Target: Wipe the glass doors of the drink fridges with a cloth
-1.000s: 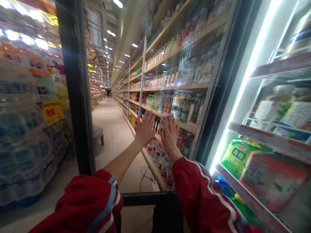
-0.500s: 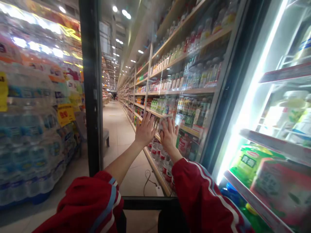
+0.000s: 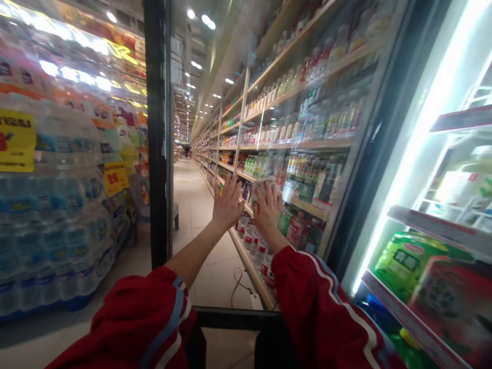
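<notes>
My left hand [image 3: 227,204] lies open with fingers spread against the glass of a door. Beside it, my right hand [image 3: 267,207] presses a light-coloured cloth [image 3: 264,182] onto the same glass; part of the cloth is covered by the fingers. A dark door frame [image 3: 157,133] borders the pane on the left and along the bottom. Both arms reach forward in red sleeves with white and blue stripes. Bottled drinks on long shelves show in or through the glass, behind the hands.
At right a lit cooler holds green packs [image 3: 403,261] and bottles on shelves [image 3: 430,230]. Stacked water bottles [image 3: 49,200] with yellow signs [image 3: 17,141] stand at left. A grey stool [image 3: 142,197] is near the frame, and a cable [image 3: 236,287] appears low in the glass.
The view has shifted slightly, so the door frame and shelves sit further right. Both hands stay on the glass, the right one still on the cloth.
</notes>
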Tool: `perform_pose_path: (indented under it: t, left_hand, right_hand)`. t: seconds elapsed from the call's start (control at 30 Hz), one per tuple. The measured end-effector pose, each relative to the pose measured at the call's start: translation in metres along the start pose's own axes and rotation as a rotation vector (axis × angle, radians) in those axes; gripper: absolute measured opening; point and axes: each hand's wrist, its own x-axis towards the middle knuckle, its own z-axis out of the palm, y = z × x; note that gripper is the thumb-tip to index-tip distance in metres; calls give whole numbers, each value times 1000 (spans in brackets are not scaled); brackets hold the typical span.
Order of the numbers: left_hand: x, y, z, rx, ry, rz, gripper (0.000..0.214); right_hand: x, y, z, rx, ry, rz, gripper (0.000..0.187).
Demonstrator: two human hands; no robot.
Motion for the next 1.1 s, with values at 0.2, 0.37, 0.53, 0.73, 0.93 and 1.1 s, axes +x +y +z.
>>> perform_pose_path:
  t: [0.2,0.37,0.53,0.73,0.93,1.1]
  left_hand:
    - [-1,-13,-3,-13,11,-29,55]
    - [-5,-20,-6,11,0,-56,53]
    - [-7,-16,-6,23,-24,-42,52]
    - [-10,-23,-9,31,-30,-51,52]
    - [-16,-39,-14,32,-11,-107,53]
    - [-20,-51,-20,46,2,-124,53]
  right_hand:
    - [2,5,-1,-12,16,-17,41]
    - [9,17,-1,-41,72,64,43]
    - [5,-16,4,-11,-25,-48,41]
    - [3,-20,4,-10,-51,-145,39]
    - [18,-10,4,-6,35,4,41]
    - [11,-42,11,19,-91,-155,40]
